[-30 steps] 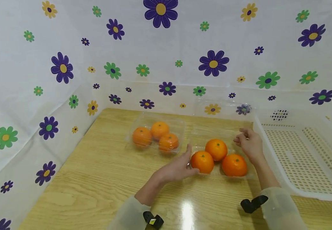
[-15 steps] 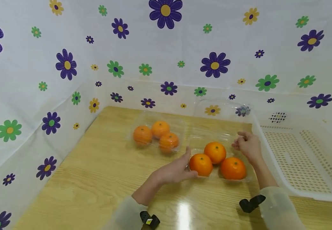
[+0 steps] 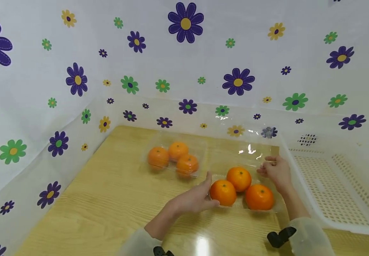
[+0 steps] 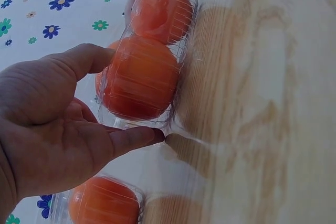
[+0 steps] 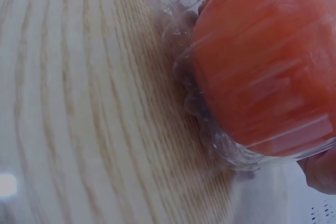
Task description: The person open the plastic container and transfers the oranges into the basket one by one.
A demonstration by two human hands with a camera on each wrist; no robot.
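Observation:
A clear plastic clamshell box (image 3: 245, 205) with its lid (image 3: 248, 142) raised at the back holds three mandarins (image 3: 239, 179). At its left side, my left hand (image 3: 194, 196) holds the box, thumb at the near rim and fingers along the side wall. In the left wrist view that hand (image 4: 63, 124) spans the box's end, around one mandarin (image 4: 139, 77). My right hand (image 3: 276, 172) is at the back right corner, fingers curled at the lid's side edge. The right wrist view shows a mandarin (image 5: 268, 66) through the ribbed plastic, with a fingertip (image 5: 321, 170) behind it.
A second clear clamshell (image 3: 200, 149), with three mandarins (image 3: 178, 151) inside, lies to the left on the wooden table (image 3: 107, 199). To the right stands a white perforated basket (image 3: 328, 213). A flower-printed sheet (image 3: 158, 53) rises behind and along the left side.
The head view has tilted up, so everything sits lower. The raised lid has shifted its angle and now shows bright glints. Both hands keep their places at the box.

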